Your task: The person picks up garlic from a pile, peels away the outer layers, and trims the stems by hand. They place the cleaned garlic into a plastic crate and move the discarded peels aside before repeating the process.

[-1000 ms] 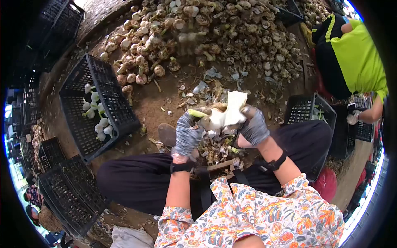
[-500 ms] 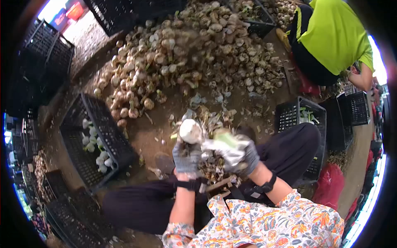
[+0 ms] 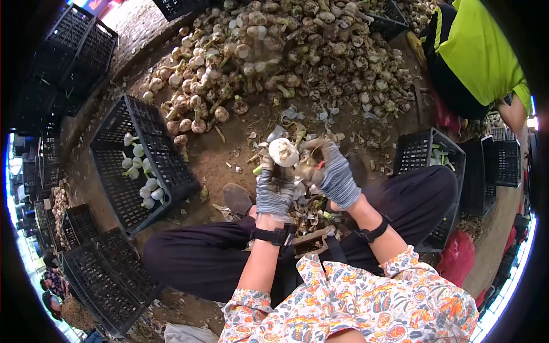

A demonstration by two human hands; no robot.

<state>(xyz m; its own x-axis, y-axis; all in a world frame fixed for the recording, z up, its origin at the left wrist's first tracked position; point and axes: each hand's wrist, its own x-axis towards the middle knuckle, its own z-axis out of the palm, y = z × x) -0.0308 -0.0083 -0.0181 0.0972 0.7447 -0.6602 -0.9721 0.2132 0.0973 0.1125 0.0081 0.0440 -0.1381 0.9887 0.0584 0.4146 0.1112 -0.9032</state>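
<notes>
My left hand (image 3: 274, 186), in a grey striped glove with dark, dirty fingers, holds a white garlic bulb (image 3: 283, 152) at its fingertips, and a green stem end shows beside the thumb. Just right of the bulb is my right hand (image 3: 334, 171), gloved alike, its fingers bent. A small red-tipped thing shows by those fingers, which are partly blurred, so what they hold cannot be made out. Garlic peelings (image 3: 309, 208) lie on the ground below and between both hands.
A large heap of garlic (image 3: 286, 57) lies ahead. A black crate (image 3: 163, 157) with white bulbs is at left, another crate (image 3: 414, 151) at right. A person in a bright green shirt (image 3: 483, 51) bends at upper right. Stacked crates (image 3: 74, 51) rise at upper left.
The blurred white and green peel at my right hand is gone from between the hands. The bulb has moved slightly right and up, and the whole view has shifted.
</notes>
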